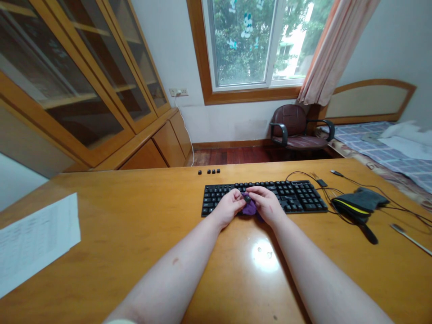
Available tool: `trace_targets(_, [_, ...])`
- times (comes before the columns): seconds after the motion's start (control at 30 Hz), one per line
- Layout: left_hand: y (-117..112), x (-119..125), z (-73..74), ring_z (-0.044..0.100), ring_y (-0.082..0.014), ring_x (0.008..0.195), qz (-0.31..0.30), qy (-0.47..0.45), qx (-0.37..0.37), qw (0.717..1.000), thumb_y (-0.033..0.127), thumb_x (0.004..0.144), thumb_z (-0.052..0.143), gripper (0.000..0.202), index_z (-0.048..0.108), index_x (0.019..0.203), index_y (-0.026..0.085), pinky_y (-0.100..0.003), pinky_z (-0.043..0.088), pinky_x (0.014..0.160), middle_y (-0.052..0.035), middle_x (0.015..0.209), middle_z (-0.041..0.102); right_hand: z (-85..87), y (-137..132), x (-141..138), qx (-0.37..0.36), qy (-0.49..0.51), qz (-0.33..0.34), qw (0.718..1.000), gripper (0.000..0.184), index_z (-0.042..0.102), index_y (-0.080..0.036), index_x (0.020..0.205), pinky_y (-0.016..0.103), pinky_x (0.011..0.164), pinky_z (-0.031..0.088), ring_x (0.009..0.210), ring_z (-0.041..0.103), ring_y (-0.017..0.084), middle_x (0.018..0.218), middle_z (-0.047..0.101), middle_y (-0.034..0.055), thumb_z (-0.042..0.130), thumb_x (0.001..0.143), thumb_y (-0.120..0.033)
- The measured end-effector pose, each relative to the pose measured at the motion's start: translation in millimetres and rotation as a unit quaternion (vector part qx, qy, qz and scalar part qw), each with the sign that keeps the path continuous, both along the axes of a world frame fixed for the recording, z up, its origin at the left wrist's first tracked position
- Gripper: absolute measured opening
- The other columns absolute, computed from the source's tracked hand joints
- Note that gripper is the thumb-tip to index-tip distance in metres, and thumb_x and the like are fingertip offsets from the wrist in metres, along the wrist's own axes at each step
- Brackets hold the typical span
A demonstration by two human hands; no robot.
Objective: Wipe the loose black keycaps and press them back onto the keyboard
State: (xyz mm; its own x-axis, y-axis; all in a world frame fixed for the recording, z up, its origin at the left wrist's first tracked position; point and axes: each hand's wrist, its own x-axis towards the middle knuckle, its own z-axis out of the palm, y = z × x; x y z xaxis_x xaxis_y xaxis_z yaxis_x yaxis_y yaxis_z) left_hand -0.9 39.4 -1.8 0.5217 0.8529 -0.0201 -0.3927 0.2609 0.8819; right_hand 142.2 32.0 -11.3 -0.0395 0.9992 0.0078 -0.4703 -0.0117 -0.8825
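Observation:
A black keyboard (290,194) lies across the middle of the wooden desk (135,234). Both my hands meet at its front edge. My left hand (229,208) and my right hand (266,203) are curled around a purple cloth (249,209), and a small black keycap (247,198) is pinched between the fingertips above the cloth. Which hand's fingers hold the keycap I cannot tell exactly. Several loose black keycaps (209,171) sit in a row near the desk's far edge.
A printed paper sheet (33,238) lies at the left edge. At the right are a dark pouch with a yellow stripe (357,204), tangled black cables (324,191) and a thin metal tool (410,237). Beyond the desk stand an office chair (297,128), a bed (394,148) and glass-door cabinets (84,90).

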Motion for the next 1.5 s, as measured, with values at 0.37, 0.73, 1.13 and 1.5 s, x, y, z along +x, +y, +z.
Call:
trace_targets(0.37, [2, -1, -6.9, 0.043, -0.0049, 0.054, 0.006, -0.021, -0.009, 1.000, 0.030, 0.065, 0.073, 0.044, 0.031, 0.072, 0.019, -0.018, 0.032, 0.054, 0.0063, 0.066, 0.040, 7.8, -5, -3, 0.024, -0.071, 0.015, 0.997, 0.045, 0.061, -0.021, 0.089, 0.034, 0.073, 0.050, 0.078, 0.065, 0.019, 0.081, 0.070, 0.0020, 0.080, 0.048, -0.018])
trace_targets(0.73, [2, 1, -4.3, 0.042, -0.0044, 0.055, 0.013, -0.016, -0.023, 1.000, 0.034, 0.060, 0.076, 0.049, 0.030, 0.071, 0.019, -0.016, 0.031, 0.052, 0.0070, 0.065, 0.041, 4.7, -4, -7, 0.042, -0.035, -0.028, 0.998, 0.045, 0.047, -0.022, 0.072, 0.030, 0.071, 0.049, 0.072, 0.061, 0.014, 0.073, 0.063, -0.0046, 0.081, 0.043, -0.014])
trace_targets(1.13, [2, 4, -2.8, 0.047, -0.0045, 0.064, 0.084, -0.019, -0.054, 0.995, 0.028, 0.060, 0.075, 0.047, 0.030, 0.070, 0.019, -0.019, 0.041, 0.068, 0.0071, 0.068, 0.042, -0.6, 0, -3, 0.113, -0.181, -0.055, 0.976, 0.026, 0.069, -0.022, 0.090, 0.040, 0.097, 0.038, 0.105, 0.054, 0.022, 0.108, 0.060, 0.0058, 0.071, 0.065, -0.027])
trace_targets(1.5, [-2, 7, 1.1, 0.050, -0.0060, 0.068, 0.094, -0.017, -0.049, 0.994, 0.026, 0.059, 0.074, 0.046, 0.030, 0.068, 0.019, -0.025, 0.045, 0.076, 0.0066, 0.070, 0.047, 5.9, -10, -7, 0.205, -0.344, -0.173, 0.900, 0.007, 0.071, -0.027, 0.074, 0.034, 0.074, 0.047, 0.079, 0.058, 0.018, 0.082, 0.060, 0.0024, 0.069, 0.068, -0.028])
